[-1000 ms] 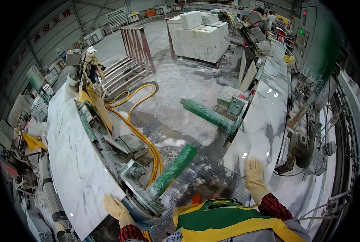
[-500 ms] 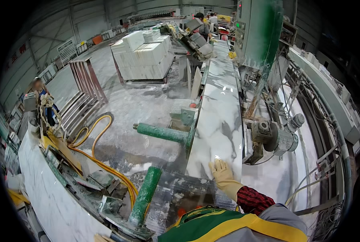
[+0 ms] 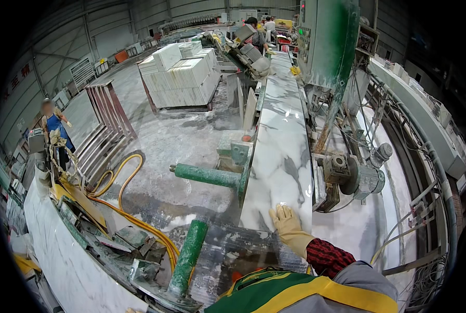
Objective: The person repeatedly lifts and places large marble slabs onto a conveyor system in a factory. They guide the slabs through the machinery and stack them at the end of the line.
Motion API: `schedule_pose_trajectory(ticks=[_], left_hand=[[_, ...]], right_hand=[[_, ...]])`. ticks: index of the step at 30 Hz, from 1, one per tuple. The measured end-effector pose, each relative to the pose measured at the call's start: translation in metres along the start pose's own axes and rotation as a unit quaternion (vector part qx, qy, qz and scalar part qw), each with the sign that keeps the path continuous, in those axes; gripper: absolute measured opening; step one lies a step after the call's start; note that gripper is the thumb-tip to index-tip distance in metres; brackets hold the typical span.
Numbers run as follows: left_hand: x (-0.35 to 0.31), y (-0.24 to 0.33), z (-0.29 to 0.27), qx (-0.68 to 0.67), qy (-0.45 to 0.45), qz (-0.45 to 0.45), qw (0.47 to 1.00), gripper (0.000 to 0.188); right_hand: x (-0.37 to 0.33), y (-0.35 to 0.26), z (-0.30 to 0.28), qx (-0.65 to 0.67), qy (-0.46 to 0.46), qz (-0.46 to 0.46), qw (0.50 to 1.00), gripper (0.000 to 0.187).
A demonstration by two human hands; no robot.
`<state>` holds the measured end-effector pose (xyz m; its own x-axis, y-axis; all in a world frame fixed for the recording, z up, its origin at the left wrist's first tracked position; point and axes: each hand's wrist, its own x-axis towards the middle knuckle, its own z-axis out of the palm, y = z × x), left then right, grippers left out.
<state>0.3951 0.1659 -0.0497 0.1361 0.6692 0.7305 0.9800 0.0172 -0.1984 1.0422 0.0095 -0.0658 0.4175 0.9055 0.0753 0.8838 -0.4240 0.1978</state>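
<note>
My right hand (image 3: 289,227), in a cream rubber glove, lies on the near end of a long white marble slab (image 3: 280,172) with grey veins. Its fingers are stretched out along the polished face and grip nothing. A second veined marble slab (image 3: 61,245) curves along the lower left. Only a sliver of my gloved left hand (image 3: 132,311) shows at the lower edge beside that slab; its fingers are mostly hidden.
Green cylinders (image 3: 207,175) jut out near the slab's left edge. A motor (image 3: 368,180) and a green cabinet (image 3: 327,41) stand right. Yellow hoses (image 3: 139,221) cross the floor. Stacked white slabs (image 3: 183,78) sit farther back. Two people stand far off: one left (image 3: 55,125), another beyond the machine (image 3: 253,34).
The view has shifted slightly. The person at the far left shows more fully, with an arm out. Less of my left hand is visible; my right hand stays on the slab.
</note>
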Motion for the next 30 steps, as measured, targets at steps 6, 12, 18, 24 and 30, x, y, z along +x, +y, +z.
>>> schedule_pose_trajectory(ticks=[6,12,18,24,30], left_hand=[[0.000,0.000,-0.002,0.012,0.042,0.031,0.999,0.032],[-0.003,0.001,-0.001,0.027,0.032,0.032,0.999,0.033],[-0.012,-0.004,0.003,0.027,-0.006,0.014,1.000,0.030],[-0.015,-0.002,0.002,0.007,0.004,0.009,1.000,0.029],[-0.014,0.000,-0.004,0.000,-0.004,0.008,1.000,0.029]], right_hand=[[0.004,0.004,0.001,-0.001,-0.005,-0.005,1.000,0.062],[0.007,0.007,-0.003,0.008,-0.025,-0.002,1.000,0.063],[0.011,0.009,-0.009,-0.005,-0.043,-0.004,0.999,0.067],[0.016,0.012,0.002,0.003,-0.032,0.014,0.999,0.066],[0.018,0.013,0.001,-0.022,-0.012,0.014,1.000,0.062]])
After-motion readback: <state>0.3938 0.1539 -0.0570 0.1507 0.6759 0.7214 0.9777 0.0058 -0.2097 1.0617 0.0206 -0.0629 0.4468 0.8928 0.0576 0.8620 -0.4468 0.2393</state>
